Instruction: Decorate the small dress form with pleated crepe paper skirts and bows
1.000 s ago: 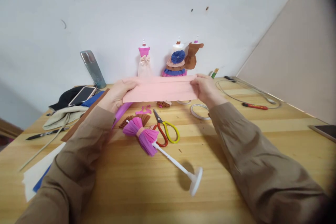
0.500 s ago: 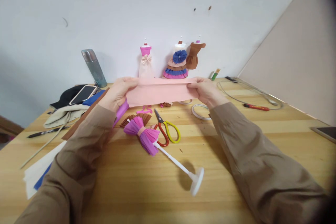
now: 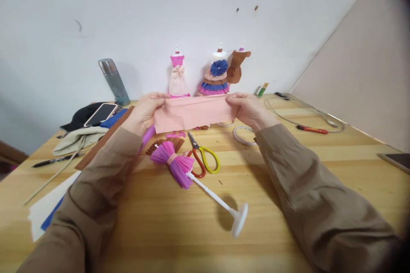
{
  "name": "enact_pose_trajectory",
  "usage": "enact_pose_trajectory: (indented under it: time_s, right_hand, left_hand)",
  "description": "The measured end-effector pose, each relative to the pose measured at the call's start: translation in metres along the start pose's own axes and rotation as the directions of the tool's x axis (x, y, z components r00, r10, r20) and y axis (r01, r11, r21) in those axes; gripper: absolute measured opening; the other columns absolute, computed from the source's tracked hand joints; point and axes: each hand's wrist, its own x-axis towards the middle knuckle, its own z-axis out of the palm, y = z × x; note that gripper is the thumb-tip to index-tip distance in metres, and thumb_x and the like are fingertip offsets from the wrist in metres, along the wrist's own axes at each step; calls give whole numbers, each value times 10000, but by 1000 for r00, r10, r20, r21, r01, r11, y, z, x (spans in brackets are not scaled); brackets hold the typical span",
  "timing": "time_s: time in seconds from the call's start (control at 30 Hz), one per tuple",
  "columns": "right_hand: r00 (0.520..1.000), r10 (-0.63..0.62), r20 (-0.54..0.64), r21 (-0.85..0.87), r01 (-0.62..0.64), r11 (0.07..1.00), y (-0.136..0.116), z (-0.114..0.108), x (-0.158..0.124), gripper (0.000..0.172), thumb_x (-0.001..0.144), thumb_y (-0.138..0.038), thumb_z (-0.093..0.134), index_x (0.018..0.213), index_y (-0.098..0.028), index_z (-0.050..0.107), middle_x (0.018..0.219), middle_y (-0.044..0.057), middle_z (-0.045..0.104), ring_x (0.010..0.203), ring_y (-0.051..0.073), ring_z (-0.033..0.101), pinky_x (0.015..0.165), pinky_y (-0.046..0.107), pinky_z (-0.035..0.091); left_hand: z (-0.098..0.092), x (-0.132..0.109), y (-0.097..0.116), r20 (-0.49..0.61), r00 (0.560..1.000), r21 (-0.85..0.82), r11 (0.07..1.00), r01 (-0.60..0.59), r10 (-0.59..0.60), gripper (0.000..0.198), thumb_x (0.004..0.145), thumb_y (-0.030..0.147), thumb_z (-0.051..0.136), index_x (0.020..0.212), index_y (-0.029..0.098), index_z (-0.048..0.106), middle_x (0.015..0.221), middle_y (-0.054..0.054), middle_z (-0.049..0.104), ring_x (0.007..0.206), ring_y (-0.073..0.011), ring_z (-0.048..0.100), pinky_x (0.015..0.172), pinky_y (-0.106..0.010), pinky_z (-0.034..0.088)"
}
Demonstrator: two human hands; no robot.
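Observation:
A strip of pink crepe paper is stretched level above the table between my two hands. My left hand pinches its left end, and my right hand pinches its upper right corner. A crease runs along the top edge, and the sheet is slightly rippled. Below it, a small white mannequin stand lies on its side, dressed in a pleated pink and purple crepe paper dress. Scissors with one red and one yellow handle lie beside the dress. Pleated brown paper is partly hidden behind it.
Several dressed mini mannequins stand along the wall. At left are a flask, a phone, a pen and paper sheets. A tape roll, a red-handled tool and a cable lie at right.
My right hand has shifted slightly left, so the pink strip is a little slacker. The fold along its top edge looks narrower and less even. The things on the table have stayed put.

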Motion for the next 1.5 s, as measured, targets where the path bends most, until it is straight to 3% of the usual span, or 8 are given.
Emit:
enact_pose_trajectory:
  time_s: [0.37, 0.47, 0.63, 0.8, 0.97, 1.2, 1.33, 1.5]
  right_hand:
    - [1000, 12, 23, -25, -11, 1000, -8, 11, -8, 216, 713, -250, 752, 614, -181, 573, 530, -17, 528, 555, 142, 557, 630, 282, 522]
    - [1000, 20, 5, -30, -20, 999, -7, 13, -9, 147, 736, -243, 728, 673, -176, 613, 581, 1, 590, 573, 147, 578, 633, 282, 525]
    - [999, 36, -21, -30, -37, 999, -7, 13, -9, 138, 776, -223, 680, 668, -179, 606, 577, 11, 614, 569, 158, 597, 635, 292, 535]
    - [999, 35, -1, -18, -35, 999, -9, 14, -10, 93, 803, -193, 646, 713, -171, 642, 597, 15, 636, 606, 158, 622, 679, 289, 546]
    - [996, 74, 48, -35, -73, 997, -7, 14, -11, 95, 758, -219, 717, 715, -174, 645, 598, 11, 636, 558, 147, 592, 590, 276, 521]
    - [979, 163, 125, -114, -149, 982, 0, 10, -10, 248, 666, -268, 825, 623, -165, 604, 511, -21, 564, 430, 86, 468, 441, 223, 406]
    - [985, 141, 103, -100, -131, 986, 2, 11, -9, 271, 673, -285, 821, 611, -182, 579, 479, -37, 543, 415, 81, 433, 429, 222, 388]
    - [995, 80, 56, -60, -76, 995, 3, 17, -8, 248, 690, -345, 814, 701, -195, 617, 603, -17, 649, 528, 112, 554, 527, 241, 482]
  left_hand:
    - [3, 6, -9, -9, 1000, -64, 998, -17, 16, 153, 550, -12, 598, 623, 111, 654, 587, -1, 634, 580, -106, 577, 594, -207, 471]
    - [3, 4, -10, 56, 998, -107, 994, -6, 12, 52, 593, 107, 699, 616, 118, 655, 616, -16, 649, 626, -123, 594, 621, -226, 495]
    - [4, -7, -7, 248, 968, -74, 997, -14, 32, 358, 539, 329, 866, 779, 121, 700, 753, -44, 695, 716, -148, 624, 704, -264, 523]
    - [4, -14, -4, 304, 952, 48, 998, -38, 22, 505, 491, 221, 893, 946, 103, 706, 830, -37, 702, 733, -130, 637, 745, -260, 512]
    - [1, -12, -7, 287, 957, 55, 998, 21, -36, 315, 509, 178, 844, 761, 90, 676, 705, -49, 694, 634, -147, 636, 628, -261, 513]
    - [-2, -7, -8, 266, 961, 62, 996, 58, -72, 186, 575, 115, 762, 692, 90, 619, 579, -23, 622, 511, -107, 570, 502, -209, 445]
    - [-2, -5, -9, 271, 960, 46, 997, 57, -68, 231, 530, 79, 778, 713, 87, 636, 629, -29, 653, 570, -115, 598, 579, -230, 484]
    - [-1, -6, -10, 335, 938, 79, 995, 64, -87, 325, 490, 63, 802, 785, 92, 670, 679, -23, 672, 631, -126, 625, 661, -250, 514]
